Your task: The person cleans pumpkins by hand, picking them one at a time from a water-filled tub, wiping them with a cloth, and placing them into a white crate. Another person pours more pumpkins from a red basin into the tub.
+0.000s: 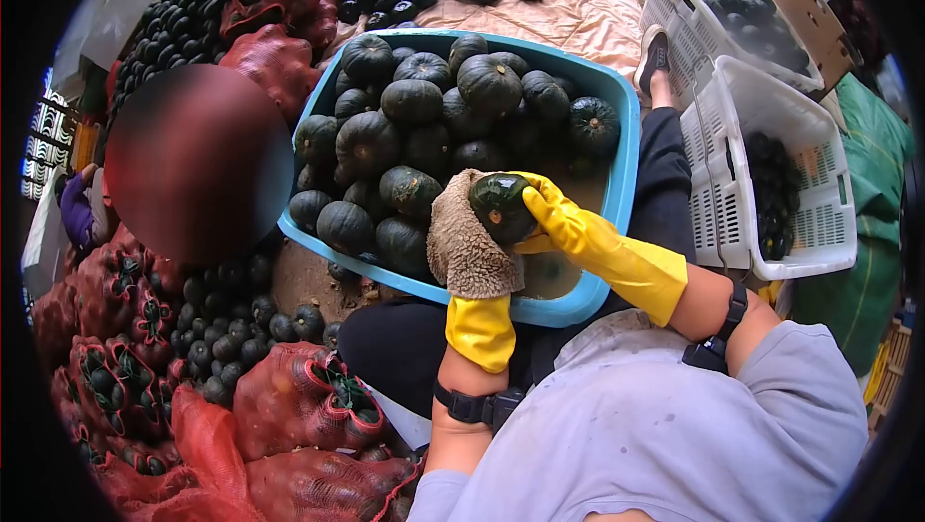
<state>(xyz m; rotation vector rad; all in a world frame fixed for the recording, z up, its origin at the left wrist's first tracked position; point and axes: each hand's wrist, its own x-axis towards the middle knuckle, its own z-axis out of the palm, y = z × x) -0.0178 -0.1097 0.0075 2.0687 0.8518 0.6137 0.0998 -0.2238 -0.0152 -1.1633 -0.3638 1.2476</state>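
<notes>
A wet, dark green pumpkin (pixel 501 206) is held between my two hands over the near rim of a blue plastic tub (pixel 461 38). My right hand (pixel 559 217), in a yellow rubber glove, grips its right side, with fingers over the top. My left hand (pixel 477 243) wears a brown fluffy cloth mitt (pixel 464 233) over a yellow glove and presses against the pumpkin's left side; its fingers are hidden inside the mitt. Many dark green pumpkins (pixel 410 101) are heaped in the tub, mostly left and back. Murky water (pixel 549 276) shows below my hands.
White plastic crates (pixel 800 185) holding dark produce stand at the right. Red mesh sacks (pixel 289 402) and loose pumpkins (pixel 226 339) crowd the left side. More pumpkins lie on a tan sheet (pixel 540 21) behind the tub. Another person's purple sleeve (pixel 77 209) shows at far left.
</notes>
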